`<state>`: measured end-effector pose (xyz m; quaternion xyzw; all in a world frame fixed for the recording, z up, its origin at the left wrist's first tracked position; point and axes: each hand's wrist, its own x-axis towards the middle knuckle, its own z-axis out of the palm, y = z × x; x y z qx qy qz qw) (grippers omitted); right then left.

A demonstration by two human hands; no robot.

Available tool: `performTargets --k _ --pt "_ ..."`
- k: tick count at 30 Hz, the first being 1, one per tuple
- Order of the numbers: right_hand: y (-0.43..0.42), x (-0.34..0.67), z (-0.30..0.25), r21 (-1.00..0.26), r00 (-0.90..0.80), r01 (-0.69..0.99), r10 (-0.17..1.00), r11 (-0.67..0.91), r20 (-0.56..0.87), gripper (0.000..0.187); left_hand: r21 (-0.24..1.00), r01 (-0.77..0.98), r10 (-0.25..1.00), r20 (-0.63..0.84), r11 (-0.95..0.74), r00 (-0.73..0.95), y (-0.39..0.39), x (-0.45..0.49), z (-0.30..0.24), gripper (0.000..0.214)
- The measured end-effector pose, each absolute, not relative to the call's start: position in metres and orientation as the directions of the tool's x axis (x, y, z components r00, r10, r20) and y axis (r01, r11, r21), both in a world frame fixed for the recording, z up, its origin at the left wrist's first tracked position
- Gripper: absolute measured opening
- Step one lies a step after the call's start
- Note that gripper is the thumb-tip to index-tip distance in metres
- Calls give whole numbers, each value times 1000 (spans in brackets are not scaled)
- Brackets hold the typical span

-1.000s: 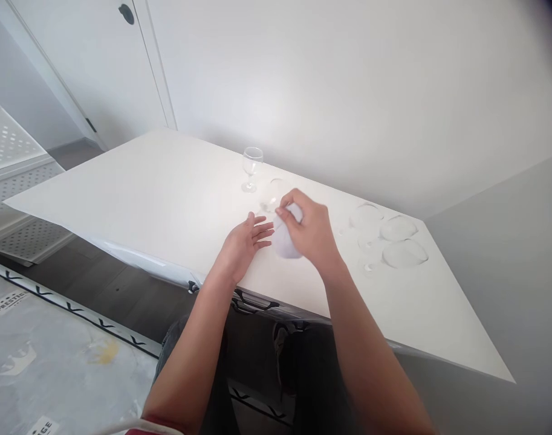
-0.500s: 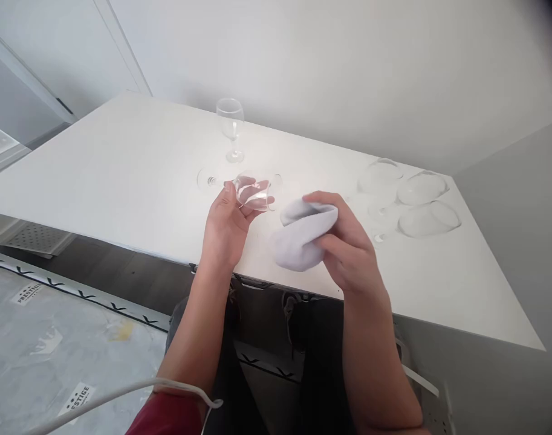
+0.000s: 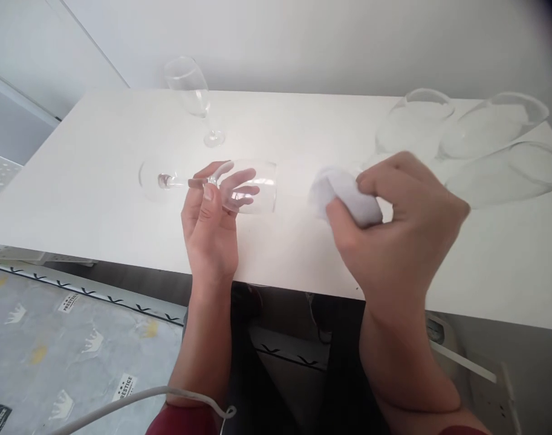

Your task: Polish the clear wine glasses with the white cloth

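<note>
My left hand [image 3: 212,223] is closed around a clear wine glass [image 3: 264,184] held sideways above the white table. Its stem runs between my thumb and fingers, the foot points left and the open rim faces right. My right hand [image 3: 398,211] pinches a bunched white cloth [image 3: 339,190] between thumb and fingers. The cloth is a short way right of the glass rim, not touching it.
On the white table [image 3: 294,248], another wine glass [image 3: 189,90] stands upright behind my left hand. Several glasses [image 3: 493,127] are at the right end. A wall rises behind. A patterned mattress [image 3: 85,338] lies lower left, and a white cable [image 3: 144,393] crosses near my left forearm.
My right hand has turned over, knuckles up, and moved right with the cloth. My left hand has shifted slightly left with the glass. The camera view has moved closer and turned.
</note>
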<state>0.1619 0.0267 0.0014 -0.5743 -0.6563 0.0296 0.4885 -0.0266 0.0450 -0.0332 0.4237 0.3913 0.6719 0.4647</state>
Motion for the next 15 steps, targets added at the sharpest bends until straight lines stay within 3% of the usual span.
performTargets --k 3,10,15 --pt "25 159 0 -835 189 505 916 219 355 28 930 -251 950 214 -269 -228 43 -21 -33 36" --pt "29 153 -6 -915 221 343 928 214 300 17 955 -201 956 170 -220 -238 39 -15 -32 30" --pt "28 151 -7 -995 203 19 974 98 100 19 959 -138 943 207 -249 -262 35 -5 -29 24"
